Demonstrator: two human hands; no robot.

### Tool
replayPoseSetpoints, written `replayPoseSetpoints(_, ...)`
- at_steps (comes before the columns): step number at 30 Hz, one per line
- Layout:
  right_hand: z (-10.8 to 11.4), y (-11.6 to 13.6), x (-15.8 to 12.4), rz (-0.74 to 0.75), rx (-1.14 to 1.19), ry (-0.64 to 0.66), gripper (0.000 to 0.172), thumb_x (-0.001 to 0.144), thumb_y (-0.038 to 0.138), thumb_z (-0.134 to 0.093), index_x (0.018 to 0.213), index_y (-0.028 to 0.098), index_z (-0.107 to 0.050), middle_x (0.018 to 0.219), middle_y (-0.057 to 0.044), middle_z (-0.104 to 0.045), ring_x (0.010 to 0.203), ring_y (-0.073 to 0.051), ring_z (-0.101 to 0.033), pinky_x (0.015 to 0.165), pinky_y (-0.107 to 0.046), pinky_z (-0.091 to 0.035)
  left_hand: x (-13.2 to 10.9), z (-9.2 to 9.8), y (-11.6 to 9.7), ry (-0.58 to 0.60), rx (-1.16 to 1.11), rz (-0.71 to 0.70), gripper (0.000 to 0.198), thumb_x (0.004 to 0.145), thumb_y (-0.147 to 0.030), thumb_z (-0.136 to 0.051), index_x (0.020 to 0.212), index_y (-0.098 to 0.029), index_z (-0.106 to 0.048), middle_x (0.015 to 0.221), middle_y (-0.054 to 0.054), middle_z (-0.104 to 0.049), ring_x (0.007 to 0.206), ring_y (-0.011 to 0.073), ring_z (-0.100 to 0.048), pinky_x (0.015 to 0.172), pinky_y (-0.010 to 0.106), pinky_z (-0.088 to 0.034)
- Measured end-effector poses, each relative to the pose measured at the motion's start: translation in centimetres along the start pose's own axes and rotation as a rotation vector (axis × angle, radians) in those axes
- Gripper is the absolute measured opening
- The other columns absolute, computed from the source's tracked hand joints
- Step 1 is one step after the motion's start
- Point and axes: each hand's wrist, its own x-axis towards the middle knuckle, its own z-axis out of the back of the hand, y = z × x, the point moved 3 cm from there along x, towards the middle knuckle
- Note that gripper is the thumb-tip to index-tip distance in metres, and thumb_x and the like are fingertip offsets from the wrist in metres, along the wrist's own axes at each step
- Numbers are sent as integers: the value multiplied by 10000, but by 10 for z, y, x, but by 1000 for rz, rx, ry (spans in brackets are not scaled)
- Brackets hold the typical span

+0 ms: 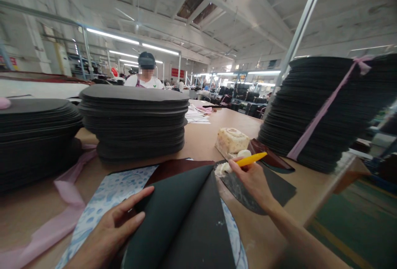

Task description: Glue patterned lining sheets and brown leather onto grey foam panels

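Note:
My right hand is closed around the yellow handle of a brush. The brush's pale, clumped bristles meet a dark curved piece of sheet on the table. Just behind them sits a cream-coloured block-like container crusted with a whitish substance, its contents hidden. My left hand lies with fingers apart, index finger and thumb resting on the left edge of a folded dark green-black sheet. Beneath that sheet, blue-and-white patterned material and a dark brown piece stick out.
Tall stacks of dark cut sheets stand at the far left, centre left and right, the right one tied with a pink strip. Another pink strip trails over the brown table. A person is behind the stacks.

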Motion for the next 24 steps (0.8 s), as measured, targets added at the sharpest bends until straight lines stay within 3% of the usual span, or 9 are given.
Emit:
replayPoseSetpoints(4, -7, -2, -4, 19, -9, -10, 306, 757, 439, -559, 750, 155, -675, 638, -55, -669, 591, -211, -619, 583, -313, -451, 4, 5, 4, 32, 22, 1, 714, 561, -428, -779, 1219, -301, -531, 981, 43, -699, 988, 309, -613, 846, 375, -508)
replayPoseSetpoints(10, 6, 12, -19, 97, -47, -66, 232, 780, 409, -552, 807, 201, -650, 760, -69, -686, 716, -241, -629, 681, -361, -463, -3, -8, -3, 3, 12, -93, 528, 570, -403, -775, 1067, -282, -646, 1085, 29, -670, 1007, 268, -608, 858, 295, -494)
replayPoseSetpoints(13, 5, 16, -21, 122, -50, -76, 249, 784, 415, -547, 818, 187, -641, 791, -77, -683, 702, -232, -624, 668, -352, -468, -5, -9, -6, 1, 38, -101, 525, 580, -410, -770, 1072, -281, -642, 1102, 20, -663, 1036, 254, -595, 847, 255, -491)
replayPoseSetpoints(18, -4, 13, -23, 101, -40, 56, 250, 770, 413, -555, 770, 180, -648, 703, -47, -681, 640, -213, -632, 581, -302, -473, -3, -5, -3, 61, 63, -52, 560, 607, -393, -762, 1131, -279, -603, 1118, 31, -654, 1011, 258, -609, 830, 266, -499)
replayPoseSetpoints(24, 2, 19, -28, 151, -98, 0, 252, 794, 401, -533, 808, 181, -654, 703, -38, -689, 603, -186, -630, 576, -282, -464, -3, -6, -1, 64, -20, -46, 604, 624, -371, -757, 1184, -251, -562, 1082, 56, -667, 987, 267, -620, 823, 293, -504)
